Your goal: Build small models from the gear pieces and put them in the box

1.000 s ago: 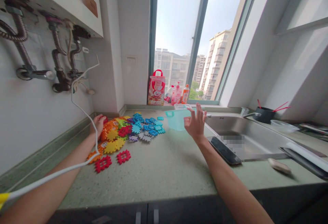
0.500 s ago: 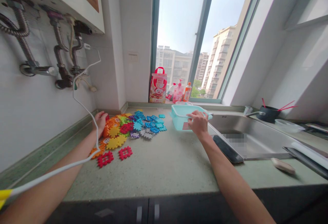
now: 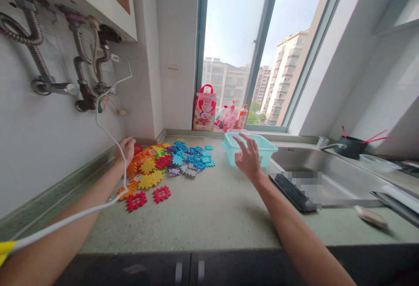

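My left hand [image 3: 126, 149] rests at the left edge of a pile of plastic gear-shaped building pieces [image 3: 165, 162], its fingers loosely curved and partly hidden. Beside its fingers lies a red piece [image 3: 138, 148]. Orange, yellow, red, blue, purple and grey pieces overlap in the heap. Two red square pieces, one nearer [image 3: 136, 201] and one to its right [image 3: 162, 194], lie in front of it. My right hand [image 3: 248, 156] is open, thumb and fingers spread, in front of the turquoise plastic basin [image 3: 266, 150] and hiding part of it. The basin's inside is mostly out of sight.
A dark phone [image 3: 293, 193] lies by the steel sink [image 3: 340, 177], and a soap-like bar [image 3: 370, 217] is further right. Bottles [image 3: 231, 118] and a red-handled bag [image 3: 204, 110] stand at the window. A white cable [image 3: 70, 219] crosses before my left arm.
My right hand has let go of the basin's rim, spread its fingers and moved slightly left. My left hand stays by the pile. The whole view has shifted slightly.
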The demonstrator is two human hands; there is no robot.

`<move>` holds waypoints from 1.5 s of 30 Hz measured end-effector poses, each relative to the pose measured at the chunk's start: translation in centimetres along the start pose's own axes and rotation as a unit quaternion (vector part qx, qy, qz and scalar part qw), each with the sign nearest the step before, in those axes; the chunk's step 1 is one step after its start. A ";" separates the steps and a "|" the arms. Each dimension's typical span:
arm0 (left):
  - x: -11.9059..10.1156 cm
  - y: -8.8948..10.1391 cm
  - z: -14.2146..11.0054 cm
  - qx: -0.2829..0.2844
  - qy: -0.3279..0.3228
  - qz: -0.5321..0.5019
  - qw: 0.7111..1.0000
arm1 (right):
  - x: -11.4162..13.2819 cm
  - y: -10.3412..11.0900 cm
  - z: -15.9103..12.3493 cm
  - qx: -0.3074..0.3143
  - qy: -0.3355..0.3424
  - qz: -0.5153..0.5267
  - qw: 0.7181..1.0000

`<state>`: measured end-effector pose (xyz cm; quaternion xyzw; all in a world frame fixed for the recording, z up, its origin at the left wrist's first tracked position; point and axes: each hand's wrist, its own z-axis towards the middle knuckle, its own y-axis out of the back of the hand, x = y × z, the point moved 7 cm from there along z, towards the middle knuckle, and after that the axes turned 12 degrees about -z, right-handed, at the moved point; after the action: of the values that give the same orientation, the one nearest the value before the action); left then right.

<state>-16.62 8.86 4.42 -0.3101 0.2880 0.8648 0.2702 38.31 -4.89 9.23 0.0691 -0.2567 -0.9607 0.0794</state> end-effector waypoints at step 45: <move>-13.8 -7.5 -14.4 0.387 -0.281 0.145 0.867 | 15.4 -15.1 2.2 0.315 -0.041 0.191 0.929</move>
<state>2.86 0.44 2.26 0.1201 0.5529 0.7642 0.3097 21.13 6.19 2.11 0.0006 -0.5578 -0.7991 0.2244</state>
